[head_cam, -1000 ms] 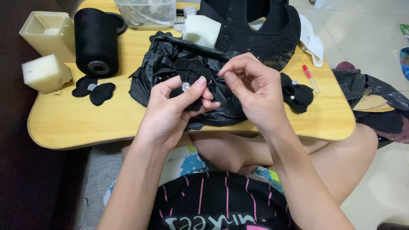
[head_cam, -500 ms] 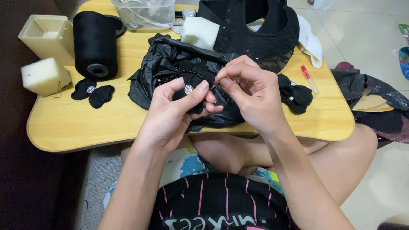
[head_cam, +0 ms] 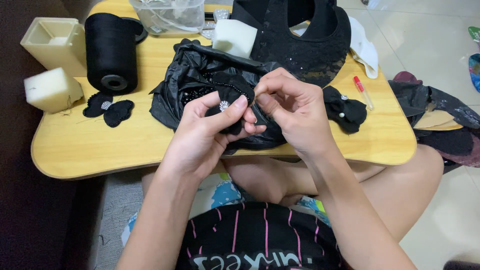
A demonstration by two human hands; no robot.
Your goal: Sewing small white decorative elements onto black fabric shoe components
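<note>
At frame centre my left hand (head_cam: 207,125) pinches a black bow (head_cam: 231,97), thumb beside its stud (head_cam: 224,105) to steady it. My right hand (head_cam: 292,110) closes its grip on the bow's edge, over the black bag (head_cam: 185,80) on the surface (head_cam: 150,145).

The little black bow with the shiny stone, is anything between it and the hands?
Nothing visible. The left hand pinches the black bow itself, thumb beside its shiny stone. The right hand has its fingertips at the bow's edge.
</note>
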